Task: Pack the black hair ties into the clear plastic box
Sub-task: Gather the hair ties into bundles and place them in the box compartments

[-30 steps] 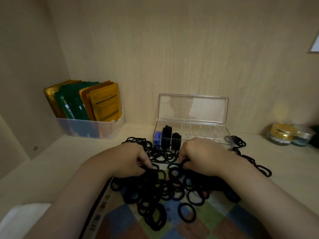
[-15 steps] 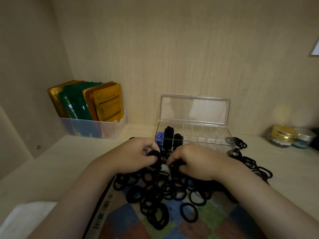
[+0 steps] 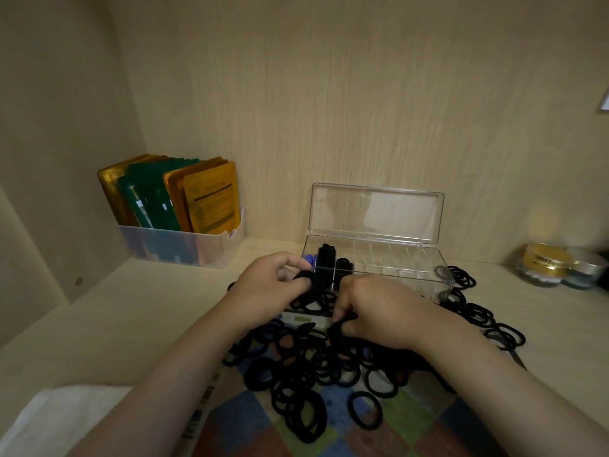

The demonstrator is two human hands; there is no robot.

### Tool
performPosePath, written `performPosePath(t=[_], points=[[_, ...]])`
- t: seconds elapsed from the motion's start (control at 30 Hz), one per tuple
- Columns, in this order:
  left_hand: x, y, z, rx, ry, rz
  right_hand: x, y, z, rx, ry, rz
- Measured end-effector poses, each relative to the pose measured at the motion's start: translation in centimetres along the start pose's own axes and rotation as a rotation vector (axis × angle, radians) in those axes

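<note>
while our left hand (image 3: pixel 273 285) pinches a small bunch of black hair ties (image 3: pixel 304 280) between thumb and fingers, just in front of the left end of the clear plastic box (image 3: pixel 379 268), our right hand (image 3: pixel 375 308) lies knuckles-up on the pile with its fingertips curled down into the loops; we cannot tell whether it has actually closed on any of them. the two hands sit close together but do not touch. the box stands open against the back wall of the wooden shelf (image 3: pixel 99 311), its lid (image 3: pixel 375 209) tilted upright behind it. inside, the leftmost compartments hold something blue (image 3: pixel 309 258) and a few stacks of black ties (image 3: pixel 328 258), while the compartments toward the right look bare. most of the loose hair ties (image 3: pixel 306 374) are heaped in front of the box on a sheet with coloured checks (image 3: pixel 329 437), and a smaller trail of ties (image 3: pixel 484 319) runs along the shelf by the box's right end. off to the left stands a translucent bin (image 3: pixel 184 249) filled with upright gold, green and orange sachets (image 3: pixel 171 192). at the far right sit two small round jars (image 3: pixel 553 267), one with a gold lid. something white (image 3: pixel 66 420) lies at the near left corner.
</note>
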State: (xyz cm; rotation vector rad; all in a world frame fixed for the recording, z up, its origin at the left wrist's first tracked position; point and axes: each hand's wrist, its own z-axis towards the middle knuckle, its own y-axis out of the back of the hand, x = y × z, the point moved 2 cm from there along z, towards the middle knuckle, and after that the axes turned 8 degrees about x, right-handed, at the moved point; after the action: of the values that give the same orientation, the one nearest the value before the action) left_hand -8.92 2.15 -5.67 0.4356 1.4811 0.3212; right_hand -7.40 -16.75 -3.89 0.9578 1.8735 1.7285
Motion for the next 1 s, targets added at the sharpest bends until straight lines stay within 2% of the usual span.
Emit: performPosePath(t=[0.13,0.2,0.27,0.4,0.53,0.63,0.8,0.93,1.0], points=[[-0.2,-0.2,-0.1,-0.11,-0.031,-0.002,-0.2,-0.4,0.1,-0.032,0.006,-0.018],[-0.2,-0.3,-0.1,-0.136,-0.021,-0.025,-0.6,-0.1,0.0,-0.078,-0.005,0.072],[0.0,-0.6,-0.1,-0.141,-0.008,-0.058,-1.0,0.4,-0.1,-0.138,-0.027,0.287],[0.0,-1.5,-0.3,-0.103,0.031,-0.168,-0.8,1.2,-0.3,-0.189,-0.034,0.893],[-0.2,-2.6,-0.4,-0.005,0.067,-0.329,0.0,1.2,0.1,-0.226,-0.035,1.131],[-0.5,-3.1,-0.5,0.052,0.119,-0.513,0.0,0.9,0.3,-0.25,-0.083,1.127],[-1.1,-3.1,-0.5,0.152,0.124,-0.597,-0.2,0.5,0.4,-0.343,-0.16,1.0],[-1.2,-3.0,-0.9,0.2,0.006,-0.428,-0.4,0.2,0.3,-0.405,-0.151,0.821],[-1.0,-2.8,-0.9,0.203,0.001,-0.397,-0.5,0.1,0.4,-0.405,-0.127,0.712]])
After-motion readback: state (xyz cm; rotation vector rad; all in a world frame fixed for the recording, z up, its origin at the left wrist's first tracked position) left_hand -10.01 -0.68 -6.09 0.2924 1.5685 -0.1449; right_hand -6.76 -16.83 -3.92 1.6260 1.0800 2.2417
